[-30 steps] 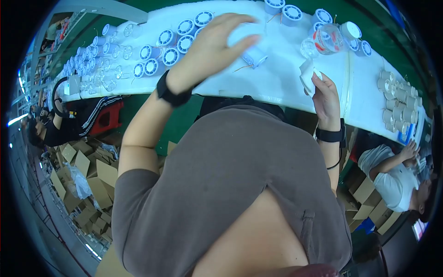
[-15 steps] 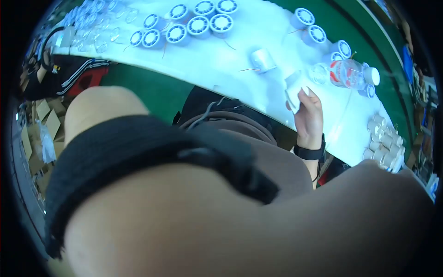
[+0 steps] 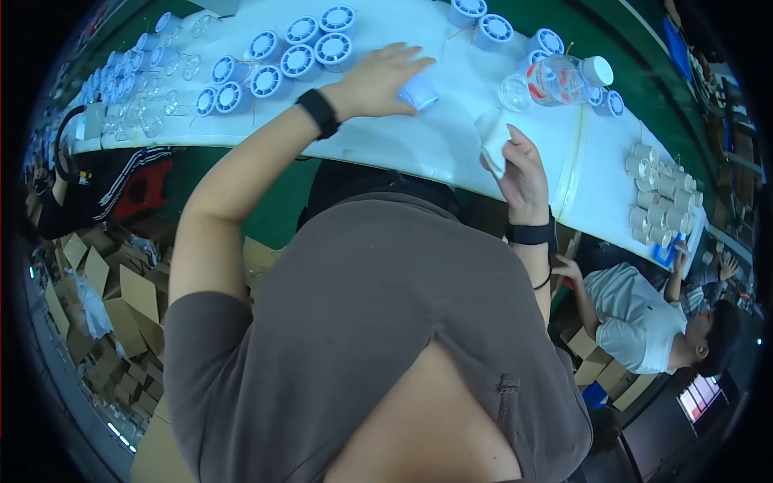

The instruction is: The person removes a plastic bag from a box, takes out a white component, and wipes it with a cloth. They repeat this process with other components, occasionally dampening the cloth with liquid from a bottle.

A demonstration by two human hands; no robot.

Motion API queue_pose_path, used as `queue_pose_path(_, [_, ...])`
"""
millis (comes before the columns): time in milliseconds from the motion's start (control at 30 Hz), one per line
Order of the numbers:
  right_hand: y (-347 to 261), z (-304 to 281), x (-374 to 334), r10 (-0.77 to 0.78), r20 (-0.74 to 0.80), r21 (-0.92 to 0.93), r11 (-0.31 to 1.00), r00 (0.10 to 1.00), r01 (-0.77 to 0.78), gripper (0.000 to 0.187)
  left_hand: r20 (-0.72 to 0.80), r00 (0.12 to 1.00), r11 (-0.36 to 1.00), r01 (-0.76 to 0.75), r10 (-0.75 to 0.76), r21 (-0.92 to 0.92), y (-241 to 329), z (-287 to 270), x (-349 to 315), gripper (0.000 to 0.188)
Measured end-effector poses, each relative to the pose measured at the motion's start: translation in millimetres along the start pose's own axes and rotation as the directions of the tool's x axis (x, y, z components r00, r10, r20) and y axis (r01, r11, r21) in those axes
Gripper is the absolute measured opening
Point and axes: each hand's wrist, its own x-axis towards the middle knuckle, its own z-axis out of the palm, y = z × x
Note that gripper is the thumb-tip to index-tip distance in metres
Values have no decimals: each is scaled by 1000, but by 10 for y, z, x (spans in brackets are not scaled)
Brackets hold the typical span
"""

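Note:
My left hand [image 3: 385, 79] reaches over the white table [image 3: 386, 145] with its fingers spread. Its thumb and fingertips are beside a small white cylindrical part [image 3: 419, 94]; whether they touch it I cannot tell. Farther right, my right hand [image 3: 525, 173] is closed on a white piece [image 3: 493, 145], pinched between thumb and fingers near the table's front edge. The exact kind of that piece does not show. Beyond the right hand is a clear plastic bottle [image 3: 557, 80] with a white cap and red print.
White round units with slotted tops [image 3: 298, 61] stand in a group at left; more units [image 3: 494, 30] stand at far right. Clear plastic pieces [image 3: 153, 113] crowd the left end. Small white cups [image 3: 664, 197] cluster at right, near another person [image 3: 636, 314]. Cardboard boxes [image 3: 129, 306] lie at lower left.
My left arm, a large blur across the view before, now stretches over the table to the cylindrical part. The right hand keeps its white piece. The whole view has shifted.

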Motion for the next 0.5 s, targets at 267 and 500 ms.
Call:
queue_pose_path(267, [11,86,150,-208,-226,-304,943,952,134,13,375,925,983,121,-62,-136,77,150,124,64])
queue_pose_path(500, [130,564,561,-535,565,-805,-190,628,562,5,70,959,740,257,-274,-622,401,-197,-58,57])
